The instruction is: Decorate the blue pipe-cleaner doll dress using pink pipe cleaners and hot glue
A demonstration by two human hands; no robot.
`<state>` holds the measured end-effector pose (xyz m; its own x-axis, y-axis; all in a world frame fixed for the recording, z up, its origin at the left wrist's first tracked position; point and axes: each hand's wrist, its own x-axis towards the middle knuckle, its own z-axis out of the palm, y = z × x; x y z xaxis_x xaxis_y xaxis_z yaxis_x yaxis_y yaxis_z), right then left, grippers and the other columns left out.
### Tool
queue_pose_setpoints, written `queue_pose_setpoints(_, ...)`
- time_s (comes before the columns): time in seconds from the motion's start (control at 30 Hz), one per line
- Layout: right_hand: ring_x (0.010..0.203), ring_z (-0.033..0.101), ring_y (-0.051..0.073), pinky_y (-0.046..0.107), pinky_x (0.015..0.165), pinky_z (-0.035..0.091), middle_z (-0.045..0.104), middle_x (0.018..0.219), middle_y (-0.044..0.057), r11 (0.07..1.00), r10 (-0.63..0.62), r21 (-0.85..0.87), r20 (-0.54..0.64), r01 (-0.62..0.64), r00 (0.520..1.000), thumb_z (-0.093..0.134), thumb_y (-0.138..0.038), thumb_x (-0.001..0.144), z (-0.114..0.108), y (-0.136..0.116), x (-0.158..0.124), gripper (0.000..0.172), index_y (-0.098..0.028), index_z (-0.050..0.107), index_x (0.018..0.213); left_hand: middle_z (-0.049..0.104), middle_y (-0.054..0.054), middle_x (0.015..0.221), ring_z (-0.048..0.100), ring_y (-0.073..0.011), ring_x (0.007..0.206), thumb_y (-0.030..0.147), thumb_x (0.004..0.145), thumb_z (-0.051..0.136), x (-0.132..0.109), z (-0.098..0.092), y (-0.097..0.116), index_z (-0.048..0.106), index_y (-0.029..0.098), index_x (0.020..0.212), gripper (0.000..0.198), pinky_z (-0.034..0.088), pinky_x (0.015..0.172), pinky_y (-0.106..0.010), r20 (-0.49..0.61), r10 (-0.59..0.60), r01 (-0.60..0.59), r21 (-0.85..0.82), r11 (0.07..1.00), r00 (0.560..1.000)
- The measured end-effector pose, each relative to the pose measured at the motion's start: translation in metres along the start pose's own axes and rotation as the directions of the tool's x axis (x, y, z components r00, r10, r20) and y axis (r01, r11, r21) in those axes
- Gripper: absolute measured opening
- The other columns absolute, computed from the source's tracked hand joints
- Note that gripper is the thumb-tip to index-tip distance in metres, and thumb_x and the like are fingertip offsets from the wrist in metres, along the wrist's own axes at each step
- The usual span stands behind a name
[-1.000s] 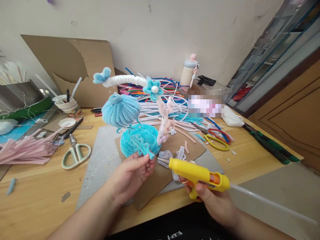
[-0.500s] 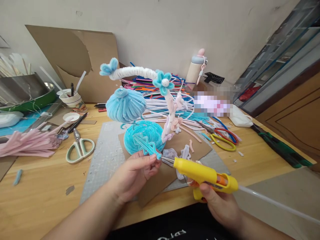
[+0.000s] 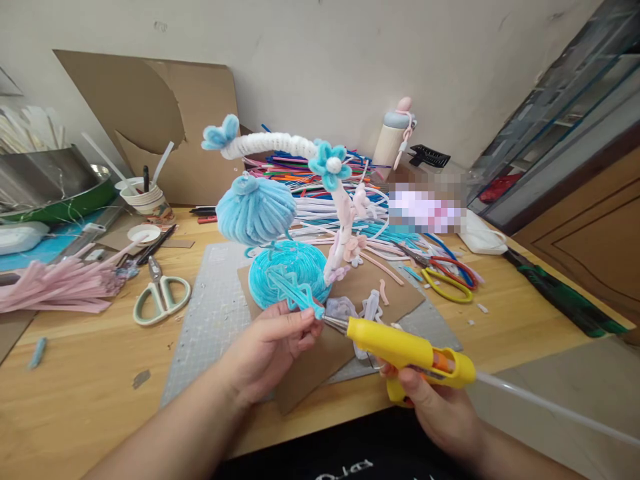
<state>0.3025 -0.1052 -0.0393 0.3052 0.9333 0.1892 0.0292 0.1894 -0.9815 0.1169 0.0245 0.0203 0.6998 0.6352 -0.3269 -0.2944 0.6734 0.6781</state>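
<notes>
My left hand (image 3: 273,347) pinches the stem end of a small blue pipe-cleaner leaf piece (image 3: 295,293). In my right hand (image 3: 435,410) is a yellow hot glue gun (image 3: 407,350), fingers wrapped round its grip; its metal nozzle touches the tip of the leaf piece by my left fingertips. Just behind stands a pipe-cleaner craft: a round blue base (image 3: 290,270), a fluffy blue ball (image 3: 255,210), a pink stem with a blue flower (image 3: 329,163) and a white arch ending in a blue butterfly (image 3: 220,133). A sheet of cardboard (image 3: 350,293) lies under it on a grey cutting mat (image 3: 205,320).
Green-handled scissors (image 3: 160,297) and a bundle of pink pipe cleaners (image 3: 55,287) lie at the left. Several coloured pipe cleaners (image 3: 310,180) are heaped behind, with yellow-handled pliers (image 3: 445,283) at right. Paper cups (image 3: 143,197), a pan (image 3: 55,187), a bottle (image 3: 393,137) and leaning cardboard (image 3: 145,113) stand at the back.
The glue gun's nozzle has moved left to meet the tip of the blue leaf piece; a second ago a small gap lay between them. My left hand stays pinched on the piece.
</notes>
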Motion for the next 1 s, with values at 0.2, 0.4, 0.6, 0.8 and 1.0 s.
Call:
queue_pose_setpoints(0.2, 0.071, 0.064, 0.018, 0.028, 0.068, 0.055, 0.069, 0.078, 0.001, 1.000, 0.004, -0.019, -0.003, -0.004, 1.000, 0.061, -0.034, 0.083, -0.0008, -0.0011, -0.0018, 0.012, -0.023, 0.064, 0.089, 0.052, -0.002, 0.074, 0.045, -0.0093, 0.069, 0.023, 0.070, 0.073, -0.0002, -0.0011, -0.0005, 0.066, 0.011, 0.082, 0.019, 0.035, 0.058, -0.018, 0.002, 0.012, -0.012, 0.049, 0.999, 1.000)
queue_pose_setpoints(0.4, 0.067, 0.065, 0.019, 0.028, 0.064, 0.055, 0.069, 0.074, 0.002, 0.997, 0.011, -0.073, -0.018, -0.013, 1.000, 0.063, -0.037, 0.082, 0.0022, -0.0047, 0.0028, 0.018, -0.023, 0.067, 0.091, 0.051, -0.003, 0.076, 0.044, -0.0097, 0.070, 0.023, 0.069, 0.074, 0.0008, -0.0012, -0.0015, 0.066, 0.011, 0.081, 0.019, 0.035, 0.057, -0.018, 0.009, 0.022, -0.022, 0.043, 0.999, 1.000)
queue_pose_setpoints(0.6, 0.069, 0.064, 0.016, 0.025, 0.067, 0.054, 0.069, 0.075, 0.000, 0.998, -0.028, -0.050, 0.002, 0.028, 1.000, 0.063, -0.030, 0.082, 0.0028, -0.0060, 0.0034, 0.007, -0.024, 0.065, 0.084, 0.049, -0.002, 0.076, 0.042, -0.0089, 0.069, 0.021, 0.071, 0.072, -0.0006, -0.0005, 0.0000, 0.065, 0.013, 0.081, 0.015, 0.034, 0.056, -0.017, 0.041, 0.036, -0.037, 0.018, 0.999, 0.999)
queue_pose_setpoints(0.8, 0.070, 0.064, 0.015, 0.023, 0.069, 0.054, 0.069, 0.076, -0.002, 0.997, -0.040, -0.071, 0.017, 0.041, 0.999, 0.063, -0.028, 0.082, 0.0028, -0.0069, 0.0034, 0.004, -0.025, 0.065, 0.084, 0.047, -0.001, 0.075, 0.039, -0.0078, 0.065, 0.020, 0.074, 0.069, 0.0006, -0.0012, -0.0010, 0.065, 0.013, 0.082, 0.011, 0.033, 0.056, -0.017, 0.073, 0.069, -0.072, 0.029, 0.997, 0.995)
queue_pose_setpoints(1.0, 0.070, 0.065, 0.019, 0.028, 0.069, 0.056, 0.069, 0.076, 0.003, 0.994, -0.030, -0.108, -0.006, 0.029, 1.000, 0.063, -0.030, 0.081, 0.0007, -0.0039, 0.0000, 0.008, -0.022, 0.065, 0.083, 0.050, 0.001, 0.071, 0.037, -0.0068, 0.060, 0.023, 0.073, 0.071, 0.0015, -0.0015, -0.0024, 0.065, 0.014, 0.077, 0.011, 0.034, 0.056, -0.018, 0.020, 0.144, -0.145, 0.128, 0.981, 0.989)
